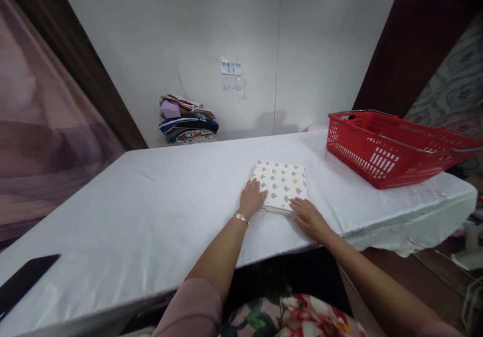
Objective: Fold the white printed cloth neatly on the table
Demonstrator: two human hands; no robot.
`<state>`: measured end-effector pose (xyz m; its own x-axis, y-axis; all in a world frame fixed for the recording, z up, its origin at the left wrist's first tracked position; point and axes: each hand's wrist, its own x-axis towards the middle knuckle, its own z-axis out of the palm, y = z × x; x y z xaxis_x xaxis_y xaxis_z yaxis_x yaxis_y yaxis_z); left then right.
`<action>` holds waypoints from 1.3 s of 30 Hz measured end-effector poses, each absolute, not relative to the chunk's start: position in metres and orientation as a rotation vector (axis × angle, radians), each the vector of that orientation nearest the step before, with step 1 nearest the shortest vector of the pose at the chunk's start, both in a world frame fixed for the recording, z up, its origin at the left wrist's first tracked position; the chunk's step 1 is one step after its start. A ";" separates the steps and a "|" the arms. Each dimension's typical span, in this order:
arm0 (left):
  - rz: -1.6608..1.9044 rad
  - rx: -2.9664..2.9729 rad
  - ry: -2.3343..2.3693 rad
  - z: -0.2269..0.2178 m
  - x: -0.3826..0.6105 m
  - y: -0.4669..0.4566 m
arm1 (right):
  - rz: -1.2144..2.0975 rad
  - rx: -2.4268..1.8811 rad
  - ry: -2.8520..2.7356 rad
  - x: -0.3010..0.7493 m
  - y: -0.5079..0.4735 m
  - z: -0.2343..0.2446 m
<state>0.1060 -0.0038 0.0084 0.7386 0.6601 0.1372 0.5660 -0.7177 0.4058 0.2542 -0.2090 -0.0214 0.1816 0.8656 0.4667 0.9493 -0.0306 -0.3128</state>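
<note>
While between both hands (pixel 252 199) (pixel 310 220), folded cloth (pixel 279 182) outside the red basket (pixel 360 143).

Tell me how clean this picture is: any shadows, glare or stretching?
In the head view, a soft shadow falls on the pale wall and the white tablecloth shows mild sheen; also in the head view, the red basket looks stretched toward the right edge, and the print on the folded cloth reads clearly.

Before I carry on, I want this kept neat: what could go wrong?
The folded white cloth with grey print might skew if the left hand and right hand on its edges press unevenly. The red plastic basket, near the right end of the white-draped table, could fall if bumped.
</note>
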 end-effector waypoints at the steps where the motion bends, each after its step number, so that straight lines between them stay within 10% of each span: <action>1: 0.400 2.606 0.945 0.008 0.106 -0.004 | -0.179 -1.925 -1.671 0.253 -0.204 -0.014; 9: 0.376 2.619 0.954 0.011 0.107 -0.004 | -0.150 -2.182 -1.562 0.259 -0.120 0.048; 39: 0.326 2.544 1.127 0.013 0.145 0.013 | -0.046 -2.603 -1.244 0.321 -0.081 0.015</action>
<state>0.1448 0.0128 0.0132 0.6593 0.7485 0.0713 0.6708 -0.6284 0.3939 0.3206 -0.0808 0.0154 0.6338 0.7612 0.1375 0.7693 -0.6017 -0.2150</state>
